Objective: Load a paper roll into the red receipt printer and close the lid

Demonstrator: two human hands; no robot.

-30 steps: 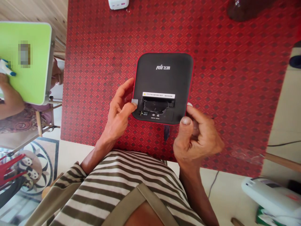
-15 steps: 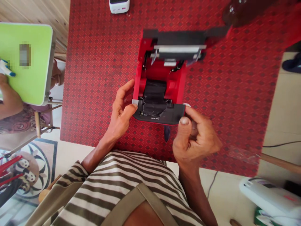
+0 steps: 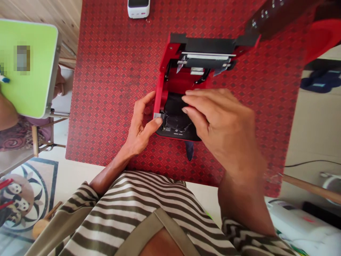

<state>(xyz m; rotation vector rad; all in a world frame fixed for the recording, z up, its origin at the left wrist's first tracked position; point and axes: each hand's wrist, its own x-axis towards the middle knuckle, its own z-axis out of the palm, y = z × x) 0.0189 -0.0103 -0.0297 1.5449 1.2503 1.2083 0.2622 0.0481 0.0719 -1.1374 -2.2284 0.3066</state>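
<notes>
A red-and-black label printer [image 3: 160,90] sits on the table before me, its lid [image 3: 210,46] raised and showing the roller. Inside lies a roll of black film [image 3: 174,103], which runs forward across the front edge. My left hand [image 3: 142,124] grips the printer's left side, with the thumb on a grey latch [image 3: 158,115] and the fingers behind. Over the right half of the compartment is my right hand [image 3: 221,121], thumb and fingertips a little apart beside the film roll. Whether they touch the roll I cannot tell. This hand hides the printer's right front part.
A red patterned cloth [image 3: 114,71] covers the table. A white device [image 3: 138,12] stands at the far edge, and a dark shiny object [image 3: 269,16] lies far right. At left is a green-topped small table [image 3: 34,92] with another person's arm [image 3: 7,113] beside it.
The printer's lid has sprung up and back, exposing the inside. My right hand has left the printer's right side and moved over the compartment. My left hand keeps its hold.
</notes>
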